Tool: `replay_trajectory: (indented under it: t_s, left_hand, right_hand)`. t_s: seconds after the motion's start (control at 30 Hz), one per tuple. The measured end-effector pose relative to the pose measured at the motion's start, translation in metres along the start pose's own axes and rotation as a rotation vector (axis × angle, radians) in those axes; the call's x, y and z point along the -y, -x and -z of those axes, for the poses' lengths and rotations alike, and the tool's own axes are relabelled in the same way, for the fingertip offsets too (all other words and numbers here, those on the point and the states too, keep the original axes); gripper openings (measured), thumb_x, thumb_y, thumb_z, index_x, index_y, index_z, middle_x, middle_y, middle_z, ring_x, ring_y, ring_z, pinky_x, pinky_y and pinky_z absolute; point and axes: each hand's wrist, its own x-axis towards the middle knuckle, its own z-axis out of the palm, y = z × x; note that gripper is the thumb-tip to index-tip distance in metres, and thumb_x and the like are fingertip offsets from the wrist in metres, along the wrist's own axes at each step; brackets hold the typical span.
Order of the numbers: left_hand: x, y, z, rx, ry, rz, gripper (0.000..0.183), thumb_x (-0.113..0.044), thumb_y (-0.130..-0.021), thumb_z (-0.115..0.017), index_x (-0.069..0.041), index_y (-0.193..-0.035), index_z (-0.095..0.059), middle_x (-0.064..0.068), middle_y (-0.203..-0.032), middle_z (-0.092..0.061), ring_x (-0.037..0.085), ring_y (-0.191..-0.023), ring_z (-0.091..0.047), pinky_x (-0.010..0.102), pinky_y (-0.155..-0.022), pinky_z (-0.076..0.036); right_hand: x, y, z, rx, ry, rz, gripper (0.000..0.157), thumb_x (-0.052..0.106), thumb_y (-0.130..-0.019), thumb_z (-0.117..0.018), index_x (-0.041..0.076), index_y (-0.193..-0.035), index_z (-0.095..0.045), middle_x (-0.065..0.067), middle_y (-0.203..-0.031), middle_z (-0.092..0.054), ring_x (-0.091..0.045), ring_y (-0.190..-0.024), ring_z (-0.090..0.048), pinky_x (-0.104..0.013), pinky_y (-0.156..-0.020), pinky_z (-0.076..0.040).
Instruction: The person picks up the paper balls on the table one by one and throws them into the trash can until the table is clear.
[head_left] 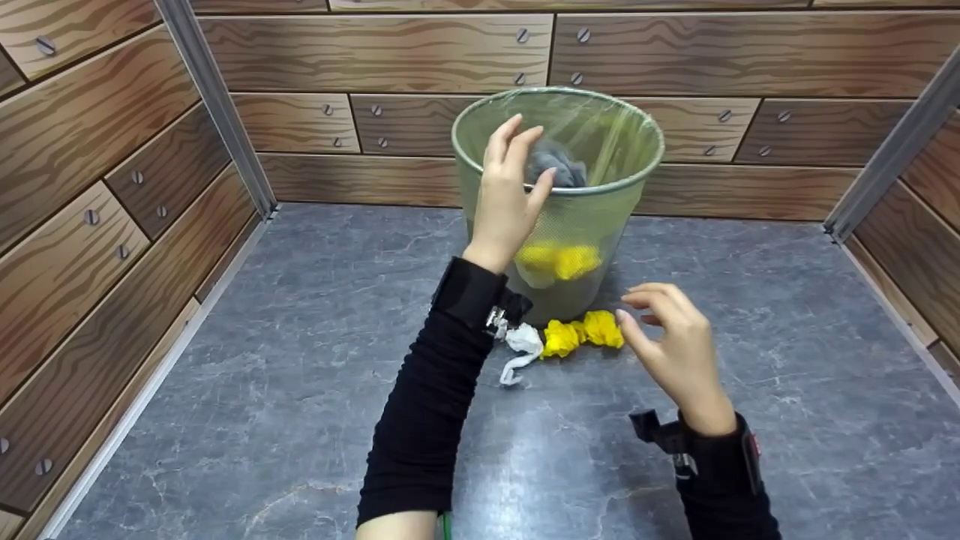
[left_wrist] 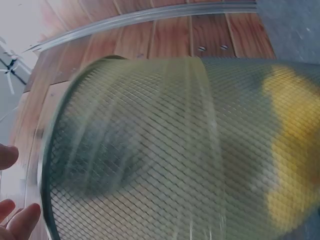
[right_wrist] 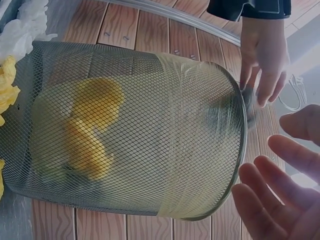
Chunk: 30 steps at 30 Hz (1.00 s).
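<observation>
A mesh wastebasket [head_left: 607, 217] with a clear liner stands upright. My left hand [head_left: 506, 195] is at its near-left rim, fingers spread and nothing gripped. Just beyond the fingers, inside the mouth, is a blurred crumpled grey wad [head_left: 556, 166]; the mesh dims it in the left wrist view. My right hand [head_left: 679, 349] hovers to the right of the basket's base, fingers loosely bent and holding nothing. Nearest to it is a yellow crumpled wad [head_left: 602, 330], beside another yellow wad [head_left: 561, 339] and a white crumpled strip [head_left: 525, 341]. More yellow wads [right_wrist: 95, 125] show through the mesh low inside.
Wood-patterned panels [head_left: 375, 52] wall the area at the back and both sides, with metal posts [head_left: 217, 105] at the corners. The floor [head_left: 300, 300] is grey and marbled.
</observation>
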Motion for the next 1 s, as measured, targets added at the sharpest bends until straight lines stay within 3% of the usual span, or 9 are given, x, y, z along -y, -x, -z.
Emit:
replay_trajectory:
  t_s: [0.1,0.3,0.53,0.63,0.77,1.0]
  left_hand:
    - [0.001,0.002,0.001,0.043,-0.048,-0.008,0.038,-0.009,-0.083,-0.060,0.002,-0.118,-0.050,0.020,-0.131,-0.034,0.025,-0.123,-0.030,0.018,-0.099,-0.022]
    - [0.000,0.014,0.009,0.063,-0.104,-0.092,0.037,-0.009,-0.083,-0.059,0.002,-0.117,-0.051,0.021,-0.129,-0.036,0.028,-0.121,-0.033,0.024,-0.103,-0.019]
    - [-0.003,0.039,0.017,0.084,-0.165,-0.157,0.038,-0.010,-0.079,-0.063,0.000,-0.114,-0.054,0.019,-0.126,-0.041,0.028,-0.115,-0.039,0.021,-0.087,-0.040]
    - [-0.006,0.057,0.021,0.111,-0.202,-0.153,0.032,-0.011,-0.077,-0.065,-0.001,-0.107,-0.057,0.016,-0.123,-0.044,0.025,-0.109,-0.043,0.018,-0.073,-0.046]
    - [-0.009,0.082,0.023,0.176,-0.235,-0.114,0.025,-0.013,-0.075,-0.067,-0.003,-0.097,-0.059,0.013,-0.116,-0.049,0.021,-0.099,-0.049,0.014,-0.054,-0.045]
    - [-0.010,0.116,0.026,0.263,-0.276,-0.078,0.026,-0.015,-0.076,-0.068,-0.006,-0.098,-0.059,0.009,-0.111,-0.051,0.019,-0.094,-0.050,0.019,-0.059,-0.047]
  right_hand:
    - [0.000,0.000,-0.001,-0.002,-0.001,0.014,0.015,-0.005,-0.072,-0.066,0.000,-0.086,-0.064,-0.010,-0.093,-0.060,-0.016,-0.081,-0.055,-0.012,-0.069,-0.044]
    - [0.000,0.001,-0.002,-0.001,0.020,0.042,0.017,-0.005,-0.071,-0.067,0.001,-0.087,-0.064,-0.009,-0.094,-0.060,-0.016,-0.080,-0.056,-0.011,-0.069,-0.043]
    - [0.000,0.001,-0.003,0.007,0.045,0.052,0.016,-0.004,-0.071,-0.068,0.001,-0.086,-0.064,-0.009,-0.094,-0.060,-0.016,-0.080,-0.056,-0.013,-0.068,-0.044]
    - [0.000,0.001,-0.004,0.018,0.045,0.055,0.015,-0.003,-0.071,-0.067,0.000,-0.086,-0.064,-0.010,-0.093,-0.060,-0.017,-0.079,-0.056,-0.019,-0.066,-0.048]
    - [0.000,0.001,-0.004,0.036,0.053,0.050,0.016,-0.002,-0.071,-0.067,-0.001,-0.086,-0.063,-0.011,-0.093,-0.059,-0.018,-0.079,-0.056,-0.030,-0.063,-0.050]
    - [0.002,0.002,-0.004,0.048,0.090,0.055,0.017,0.000,-0.071,-0.068,0.000,-0.087,-0.064,-0.010,-0.093,-0.059,-0.016,-0.074,-0.056,-0.027,-0.063,-0.048]
